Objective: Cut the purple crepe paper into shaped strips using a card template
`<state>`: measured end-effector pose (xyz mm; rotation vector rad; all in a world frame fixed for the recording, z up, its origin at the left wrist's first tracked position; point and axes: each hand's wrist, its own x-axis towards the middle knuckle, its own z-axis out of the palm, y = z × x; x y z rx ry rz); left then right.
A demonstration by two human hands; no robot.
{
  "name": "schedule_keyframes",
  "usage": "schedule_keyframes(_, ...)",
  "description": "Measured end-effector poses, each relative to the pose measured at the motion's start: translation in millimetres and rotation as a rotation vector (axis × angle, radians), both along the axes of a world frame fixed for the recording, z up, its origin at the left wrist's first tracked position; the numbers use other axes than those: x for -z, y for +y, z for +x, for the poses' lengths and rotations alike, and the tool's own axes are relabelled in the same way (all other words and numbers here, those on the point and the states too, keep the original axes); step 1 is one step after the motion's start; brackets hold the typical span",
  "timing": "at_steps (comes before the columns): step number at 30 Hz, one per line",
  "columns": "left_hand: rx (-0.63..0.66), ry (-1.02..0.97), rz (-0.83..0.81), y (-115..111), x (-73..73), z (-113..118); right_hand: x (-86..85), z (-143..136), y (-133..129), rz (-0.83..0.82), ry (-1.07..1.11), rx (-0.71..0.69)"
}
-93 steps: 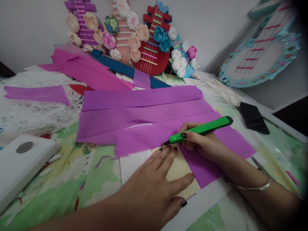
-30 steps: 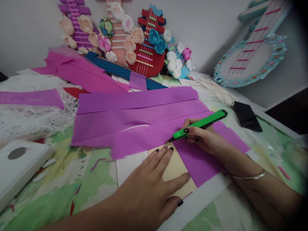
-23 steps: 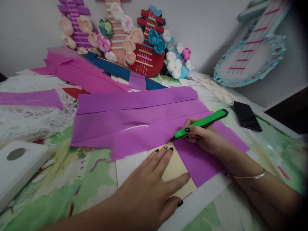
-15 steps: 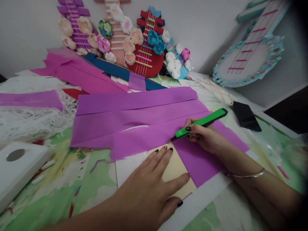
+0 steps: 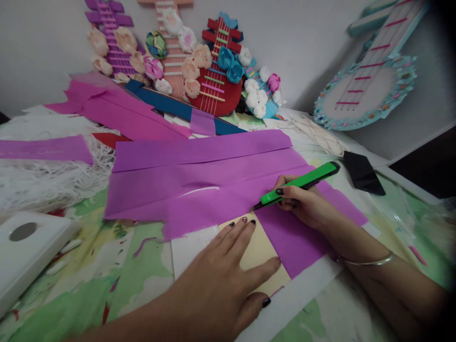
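Note:
My left hand [image 5: 228,270] lies flat with fingers spread on a pale yellow card [image 5: 261,247], pressing it down over a purple sheet [image 5: 295,242]. In my right hand [image 5: 302,202] is a green utility knife [image 5: 299,183], gripped like a pen. Its dark tip rests at the card's top edge, just beyond my left fingertips. More layers of the purple sheet spread out behind the card. White board [image 5: 299,299] shows beneath the sheet and the card.
Decorated paper guitars, one of them red [image 5: 221,90], lean on the wall. A black phone [image 5: 364,172] lies at the right. Pink sheets [image 5: 117,104], white shredded paper [image 5: 53,183] and a white box [image 5: 35,251] are at the left.
Both hands, the utility knife and the card keep almost the same places; the view shifts only slightly.

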<state>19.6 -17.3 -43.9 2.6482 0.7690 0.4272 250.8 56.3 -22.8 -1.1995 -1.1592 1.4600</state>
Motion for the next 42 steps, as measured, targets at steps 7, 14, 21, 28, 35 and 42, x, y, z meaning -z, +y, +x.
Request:
schedule_keyframes(7,0.0,0.006,-0.005,0.3,-0.8,0.5,-0.6,0.2,0.3,0.0,-0.017,0.012)
schedule_keyframes(14,0.002,0.015,-0.002,0.2,-1.0,0.0,0.7,2.5,1.2,0.004,-0.005,0.01)
schedule_keyframes(21,-0.002,0.018,0.003,-1.0,0.5,1.5,-0.3,2.1,1.6,0.006,0.002,0.027)
schedule_keyframes(28,0.005,0.018,-0.001,-1.4,-0.6,-0.1,0.0,1.3,1.5,0.002,0.012,0.041)
schedule_keyframes(35,-0.009,-0.013,0.012,-1.8,1.7,0.4,1.0,0.5,0.8,0.023,0.018,0.031)
schedule_keyframes(42,-0.004,-0.001,0.014,-1.2,1.9,0.5,5.3,3.7,2.9,0.013,0.042,0.06)
